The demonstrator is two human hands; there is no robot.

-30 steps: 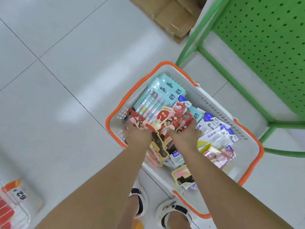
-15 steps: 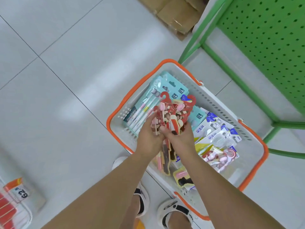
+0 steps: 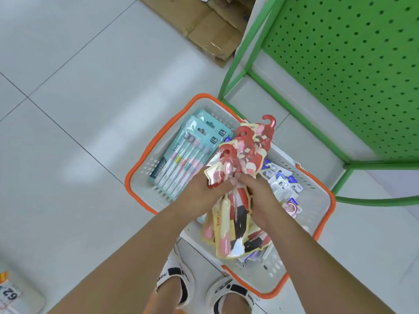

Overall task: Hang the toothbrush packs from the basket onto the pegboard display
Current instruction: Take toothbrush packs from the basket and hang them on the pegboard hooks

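A white basket with an orange rim stands on the floor below me. Both hands hold one bunch of red toothbrush packs above it, red hooks pointing up and away. My left hand grips the bunch from the left, and my right hand grips it from the right. Pink and cream brush handles hang below my hands. Teal multi-brush packs lie in the basket's left half; white and blue packs lie at its right. The green pegboard rises at the upper right.
The display's green metal frame has legs and a low curved bar beside the basket's right side. Flattened cardboard boxes lie on the tiled floor behind. My sandalled feet stand at the basket's near edge. A price tag shows bottom left.
Both hands gathered the red packs into one bunch and lifted it up out of the basket, toward the pegboard. The teal packs underneath came into full view.
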